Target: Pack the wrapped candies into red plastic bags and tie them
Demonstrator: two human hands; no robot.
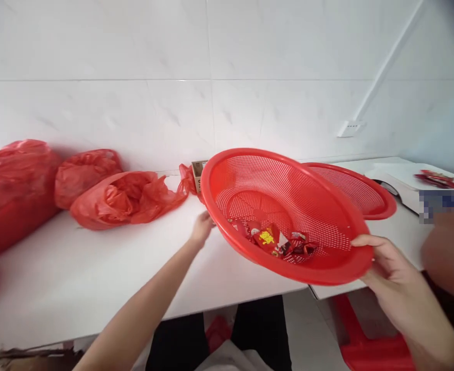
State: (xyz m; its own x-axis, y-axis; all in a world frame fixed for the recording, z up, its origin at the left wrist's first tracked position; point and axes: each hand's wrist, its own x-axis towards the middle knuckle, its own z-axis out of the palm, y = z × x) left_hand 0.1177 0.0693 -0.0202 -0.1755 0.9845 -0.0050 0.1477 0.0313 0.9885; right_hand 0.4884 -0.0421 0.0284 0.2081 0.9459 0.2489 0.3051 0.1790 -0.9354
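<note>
A round red plastic mesh basket (257, 193) is held tilted toward me over the white table. Several small red snack packets (271, 239), one with yellow print, lie gathered along its lower side. My right hand (391, 265) grips the basket's right rim, fingers over the edge and thumb beneath. At the left rim is my left hand (202, 229), closed against the outside of the basket, its fingertips partly hidden behind it. A second red mesh basket (360, 190) stands behind, partly covered by the first.
Stuffed red plastic bags (114, 201) line the table's (106, 273) left side. A small cardboard box (198, 172) sits near the tiled wall. At right are another person's arm (449, 252), red packets (439, 179) and a red stool (373, 350) below.
</note>
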